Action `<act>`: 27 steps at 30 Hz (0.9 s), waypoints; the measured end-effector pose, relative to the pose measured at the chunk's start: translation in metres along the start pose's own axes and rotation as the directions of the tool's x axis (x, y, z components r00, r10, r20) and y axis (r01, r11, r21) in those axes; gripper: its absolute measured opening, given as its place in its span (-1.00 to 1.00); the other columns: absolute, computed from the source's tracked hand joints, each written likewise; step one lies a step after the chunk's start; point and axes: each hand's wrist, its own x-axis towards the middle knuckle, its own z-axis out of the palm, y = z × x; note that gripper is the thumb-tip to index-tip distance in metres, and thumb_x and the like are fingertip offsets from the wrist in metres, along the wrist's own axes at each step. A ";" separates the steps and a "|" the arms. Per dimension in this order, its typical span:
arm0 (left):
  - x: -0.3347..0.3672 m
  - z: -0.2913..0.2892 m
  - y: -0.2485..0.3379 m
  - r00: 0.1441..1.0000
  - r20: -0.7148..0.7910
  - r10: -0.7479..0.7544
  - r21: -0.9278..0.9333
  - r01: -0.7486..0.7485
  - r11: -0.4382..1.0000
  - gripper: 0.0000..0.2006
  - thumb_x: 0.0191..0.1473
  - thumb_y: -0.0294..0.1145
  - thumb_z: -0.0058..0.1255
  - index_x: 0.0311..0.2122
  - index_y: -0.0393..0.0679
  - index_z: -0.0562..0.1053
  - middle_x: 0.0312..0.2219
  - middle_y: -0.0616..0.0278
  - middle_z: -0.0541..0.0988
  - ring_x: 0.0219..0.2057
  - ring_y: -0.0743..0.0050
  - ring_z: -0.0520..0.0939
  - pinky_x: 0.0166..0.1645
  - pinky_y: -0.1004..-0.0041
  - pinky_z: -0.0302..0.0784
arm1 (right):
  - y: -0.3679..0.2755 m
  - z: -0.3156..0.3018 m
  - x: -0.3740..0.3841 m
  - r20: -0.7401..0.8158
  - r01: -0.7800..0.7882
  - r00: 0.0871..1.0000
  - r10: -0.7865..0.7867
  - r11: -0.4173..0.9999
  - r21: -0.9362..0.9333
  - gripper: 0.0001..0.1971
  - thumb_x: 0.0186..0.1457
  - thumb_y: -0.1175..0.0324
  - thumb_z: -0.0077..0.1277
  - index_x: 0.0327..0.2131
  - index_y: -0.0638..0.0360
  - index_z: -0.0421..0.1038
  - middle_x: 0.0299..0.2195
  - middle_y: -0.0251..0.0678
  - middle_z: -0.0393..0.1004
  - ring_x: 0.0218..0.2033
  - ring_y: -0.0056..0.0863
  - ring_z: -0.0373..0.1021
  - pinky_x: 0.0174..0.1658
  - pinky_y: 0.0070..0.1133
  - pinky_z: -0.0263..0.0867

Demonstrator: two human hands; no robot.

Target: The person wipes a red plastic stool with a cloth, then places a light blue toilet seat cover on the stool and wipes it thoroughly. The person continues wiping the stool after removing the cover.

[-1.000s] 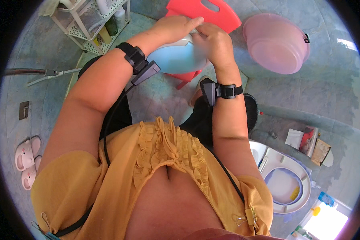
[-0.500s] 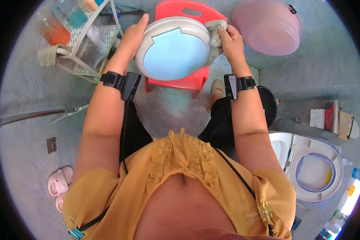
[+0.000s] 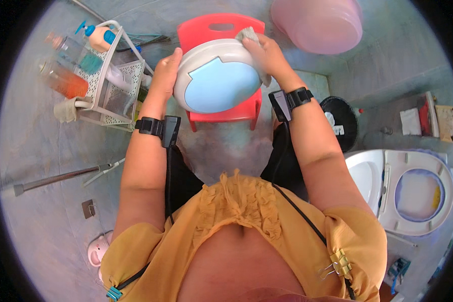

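A rounded white plastic piece (image 3: pixel 183 95) with a light blue panel, much like a lid, is held tilted over a small red plastic chair (image 3: pixel 201 32). My left hand (image 3: pixel 166 73) grips its left rim, thumb along the edge and the other fingers hidden behind. At the upper right rim, my right hand (image 3: pixel 268 54) is closed on a grey cloth (image 3: pixel 246 34) and presses it to the white edge. Some of the cloth hangs beneath the hand. The chair's seat lies mostly hidden under the piece.
A white shelf rack (image 3: pixel 105 85) with bottles stands at left. A pink tub (image 3: pixel 319 25) is at the far right, a black bin (image 3: pixel 345 123) beside my right forearm, and a toilet (image 3: pixel 370 171) with raised seat at near right. A metal pole (image 3: pixel 60 178) is at left.
My right hand has moved the cloth from the piece's right side up and inward onto its upper right rim. My left hand keeps its grip. The whole view has shifted slightly.
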 end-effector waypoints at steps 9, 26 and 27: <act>0.011 -0.004 -0.022 0.998 0.037 -0.058 0.101 0.054 0.993 -0.46 0.29 0.06 0.00 0.07 -0.27 0.45 -0.12 0.21 0.60 -0.11 0.51 0.56 0.02 0.44 0.46 | 0.039 0.000 0.016 0.107 -0.435 0.891 0.442 0.760 0.482 -0.55 0.28 0.06 0.03 -0.10 0.36 0.51 -0.29 -0.15 0.61 -0.33 -0.41 0.53 -0.23 -0.42 0.45; 0.021 0.002 -0.017 0.927 -0.197 -0.320 -0.729 0.080 0.680 -0.42 0.42 0.13 -0.44 0.24 -0.10 0.35 0.25 0.10 0.39 0.26 0.05 0.39 0.33 -0.02 0.29 | 0.031 0.023 0.014 0.039 -0.269 0.927 0.372 0.591 0.761 -0.51 0.41 0.03 -0.19 0.13 0.26 0.34 0.01 -0.19 0.51 -0.03 -0.37 0.46 0.05 -0.40 0.38; 0.022 0.009 -0.019 0.921 -0.226 -0.316 -0.751 0.041 0.659 -0.40 0.42 0.14 -0.48 0.25 -0.09 0.33 0.27 0.11 0.36 0.28 0.05 0.36 0.35 -0.03 0.26 | 0.029 0.033 0.012 0.050 -0.275 0.928 0.369 0.590 0.759 -0.48 0.41 0.01 -0.23 0.17 0.25 0.30 0.05 -0.18 0.48 0.01 -0.34 0.44 0.09 -0.36 0.36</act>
